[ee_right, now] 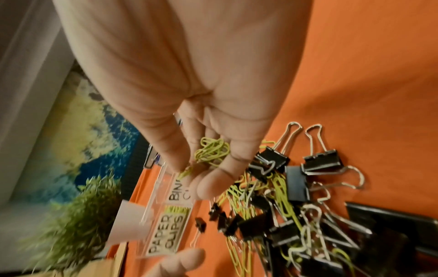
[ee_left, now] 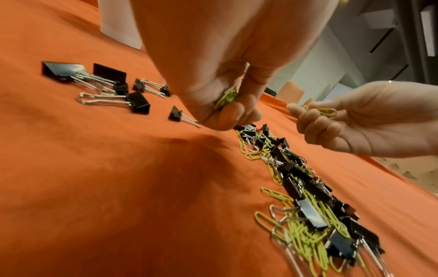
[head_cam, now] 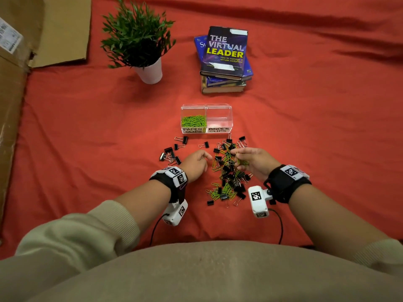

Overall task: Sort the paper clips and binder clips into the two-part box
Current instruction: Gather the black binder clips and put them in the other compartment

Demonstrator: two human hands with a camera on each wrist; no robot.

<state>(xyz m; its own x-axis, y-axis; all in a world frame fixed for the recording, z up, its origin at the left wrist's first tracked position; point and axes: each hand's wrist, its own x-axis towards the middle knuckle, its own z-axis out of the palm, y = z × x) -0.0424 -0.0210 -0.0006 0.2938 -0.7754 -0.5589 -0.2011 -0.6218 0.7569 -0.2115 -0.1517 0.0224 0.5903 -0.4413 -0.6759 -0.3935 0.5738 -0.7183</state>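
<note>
While curled over red cloth [head_cam: 87, 138], left hand [head_cam: 195, 163] grips small bunch of green paper clips [ee_left: 227, 97] in fist, just left of mixed pile [head_cam: 227, 173]. Right hand [head_cam: 254, 160] half-cupped, palm toward left, pinches green paper clips [ee_right: 212, 151] between thumb and fingers above pile. Pile of black binder clips and green clips runs long axis near-to-far, toward two-part box [head_cam: 206, 118]. Box long axis left-right, labels facing wearer; left half holds green clips, right half marked BINDER CLIPS. Loose binder clips [head_cam: 172, 152] left of left hand.
</note>
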